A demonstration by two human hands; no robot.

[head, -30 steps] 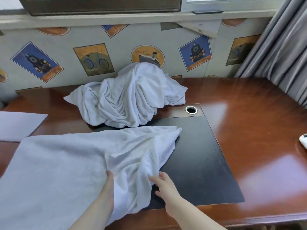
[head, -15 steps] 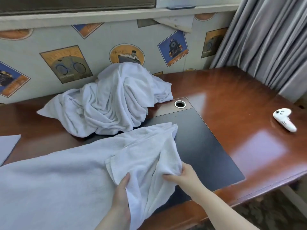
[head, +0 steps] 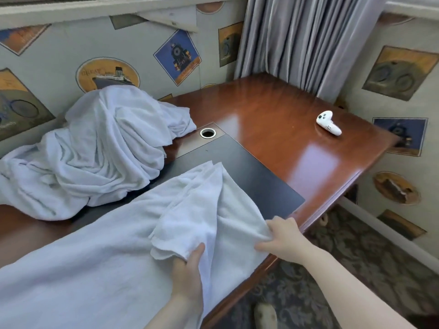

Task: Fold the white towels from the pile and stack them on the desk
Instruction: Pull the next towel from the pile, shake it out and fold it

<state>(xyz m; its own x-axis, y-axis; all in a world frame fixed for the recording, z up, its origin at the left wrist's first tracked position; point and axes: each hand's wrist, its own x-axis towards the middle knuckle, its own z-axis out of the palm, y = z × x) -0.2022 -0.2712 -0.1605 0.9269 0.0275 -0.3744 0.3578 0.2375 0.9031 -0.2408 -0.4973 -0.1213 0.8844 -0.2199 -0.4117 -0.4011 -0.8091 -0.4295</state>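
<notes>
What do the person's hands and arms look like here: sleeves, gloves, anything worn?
Both arms are bare as far as the frame shows: no sleeves in view. The left hand and right hand have no gloves, and no rings, watch or bands are visible on fingers or wrists. No markings, straps or cables on either forearm. The upper arms lie outside the frame, so any short sleeve cannot be told.

Towel pile (head: 102, 148) lies behind spread towel (head: 95, 257) on desk (head: 285, 129).
</notes>
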